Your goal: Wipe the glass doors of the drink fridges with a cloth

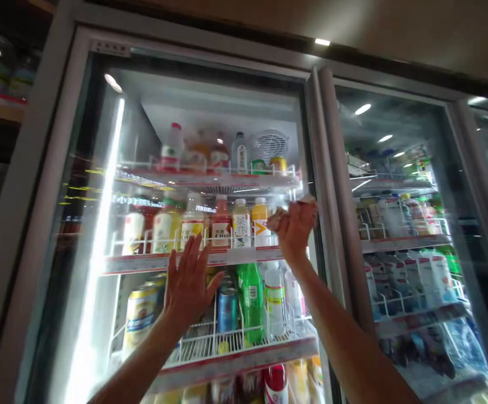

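A: Straight to the crumpled cloth (276, 220), up high towards the right side of the glass door (222, 73). Fabric or paper? Too blurred to tell.

B: Bunched in the right hand (298, 229), pinched between curled fingers and held up towards the pane. Pressed hard or just brushing? Cannot tell from here.

A: And across to the left hand (191, 275)! Lower down, spread wide, thumb out to the side, holding nothing. Flat on the glass or just short of it? Cannot tell.

B: Worth watching, that one. Likely to leave prints if rested bare on the pane.

A: Same worry up top: could slip loose from a slack pinch, or catch on the grey door frame (330, 140) just to the right if swung too wide.

B: Deeper now, behind the glass: an orange drink bottle (261, 220) beside a tea bottle (241, 224). Below, on a wire rack (197, 350), a green soda bottle (251, 303) next to a blue can (228, 311).

A: Out left, a glaring light strip (96, 252). Easy to misjudge depth through that shine; could mean bumped knuckles.

B: And farther right, a second glass door (404, 106), dotted with reflected lights.
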`<state>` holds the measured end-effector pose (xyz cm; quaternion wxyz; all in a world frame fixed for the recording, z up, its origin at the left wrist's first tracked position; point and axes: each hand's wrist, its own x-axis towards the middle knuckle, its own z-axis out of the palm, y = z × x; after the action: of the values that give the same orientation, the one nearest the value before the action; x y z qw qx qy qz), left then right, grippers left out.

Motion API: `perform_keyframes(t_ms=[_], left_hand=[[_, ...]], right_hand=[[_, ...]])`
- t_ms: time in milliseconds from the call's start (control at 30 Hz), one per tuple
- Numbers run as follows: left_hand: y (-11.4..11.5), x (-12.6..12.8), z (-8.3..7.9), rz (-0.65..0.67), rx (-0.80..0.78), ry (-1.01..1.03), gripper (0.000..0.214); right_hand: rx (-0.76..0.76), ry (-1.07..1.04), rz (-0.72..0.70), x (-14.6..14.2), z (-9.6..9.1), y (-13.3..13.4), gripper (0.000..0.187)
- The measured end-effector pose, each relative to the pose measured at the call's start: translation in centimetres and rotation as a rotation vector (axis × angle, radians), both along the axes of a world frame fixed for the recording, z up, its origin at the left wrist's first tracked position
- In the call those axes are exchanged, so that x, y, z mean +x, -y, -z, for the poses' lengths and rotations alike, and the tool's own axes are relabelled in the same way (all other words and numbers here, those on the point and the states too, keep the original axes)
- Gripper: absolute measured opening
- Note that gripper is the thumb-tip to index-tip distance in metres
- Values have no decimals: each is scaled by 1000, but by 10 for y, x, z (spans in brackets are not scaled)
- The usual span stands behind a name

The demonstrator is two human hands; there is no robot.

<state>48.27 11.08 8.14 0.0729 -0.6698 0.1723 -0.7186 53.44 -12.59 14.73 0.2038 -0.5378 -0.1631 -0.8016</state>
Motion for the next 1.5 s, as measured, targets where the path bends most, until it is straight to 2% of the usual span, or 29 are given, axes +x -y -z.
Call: perform_keyframes(t_ms=[100, 167, 200, 233, 333, 367, 400, 467, 533, 567, 600, 633, 733, 767, 800, 833, 867, 967, 1000, 1033, 1067, 1133, 1167, 1200, 1267, 1367, 1433, 1467, 1500], left_hand=[[-20, -4, 1, 38, 6, -1, 60], [-37, -5, -2, 56, -18, 13, 60], [-45, -6, -3, 61, -40, 27, 60], [-54, -6, -4, 67, -60, 36, 61], [-69, -4, -6, 97, -92, 56, 63], [-71, -4, -6, 111, -96, 57, 64], [-71, -3, -6, 124, -97, 62, 64], [-72, -2, -5, 134, -87, 67, 65], [-77, -3, -4, 123, -65, 67, 65], [-82, -4, -3, 109, -59, 70, 65], [-87, -5, -1, 94, -63, 72, 65], [-93, -6, 0, 81, -70, 76, 65], [-107, -9, 7, 43, -80, 80, 66], [-109, -10, 8, 31, -83, 77, 66], [-109, -10, 9, 23, -85, 76, 66], [-108, -10, 10, 18, -89, 77, 66], [-108, -10, 11, 12, -95, 76, 67], [-111, -14, 11, 2, -79, 68, 65], [-116, -16, 11, -7, -82, 57, 64], [-122, -19, 11, -20, -98, 44, 62], [-129, -22, 12, -33, -126, 35, 60], [-144, -29, 16, -65, -214, 13, 58], [-150, -32, 18, -77, -252, 1, 57], [-157, -34, 22, -88, -275, -17, 56], [-167, -39, 30, -114, -276, -56, 55], [-182, -47, 46, -164, -253, -82, 55], [-195, -53, 55, -191, -277, -86, 56], [-202, -56, 58, -197, -292, -91, 57], [-209, -59, 62, -200, -304, -97, 57]], right_hand=[[-321, -4, 41, -13, -7, -44, 44], [-528, -29, 61, -15, -1, -48, 47], [-525, -29, 58, -13, 0, -40, 49], [-443, -21, 49, -10, -1, -27, 49], [9, 31, 19, -5, -21, 0, 42], [71, 37, 20, -6, -30, -3, 39], [59, 38, 27, -8, -37, -14, 37], [-140, 30, 66, -16, -42, -49, 37], [-450, 18, 153, -21, -34, -78, 43], [-573, 15, 194, -22, -29, -82, 45], [-621, 18, 225, -22, -25, -78, 47], [-592, 23, 240, -20, -23, -68, 48], [-63, 21, 201, -10, -35, -30, 49], [42, 17, 173, -9, -40, -27, 50], [69, 16, 150, -9, -43, -33, 50], [17, 19, 134, -11, -42, -47, 51], [-102, 24, 129, -14, -37, -66, 52], [-609, 41, 173, -28, -14, -116, 54], [-693, 44, 181, -31, -11, -122, 54], [-669, 43, 177, -33, -12, -122, 52], [-568, 34, 159, -33, -18, -116, 50], [-195, -5, 88, -30, -38, -105, 44], [-104, -26, 47, -27, -47, -106, 43], [-77, -40, 14, -25, -51, -114, 43], [-202, -58, -26, -27, -42, -149, 44], [-663, -26, -7, -44, 1, -220, 41], [-899, 0, 12, -56, 17, -255, 37], [-913, -14, 8, -60, 15, -266, 37], [-858, -47, -6, -62, 7, -275, 37]])
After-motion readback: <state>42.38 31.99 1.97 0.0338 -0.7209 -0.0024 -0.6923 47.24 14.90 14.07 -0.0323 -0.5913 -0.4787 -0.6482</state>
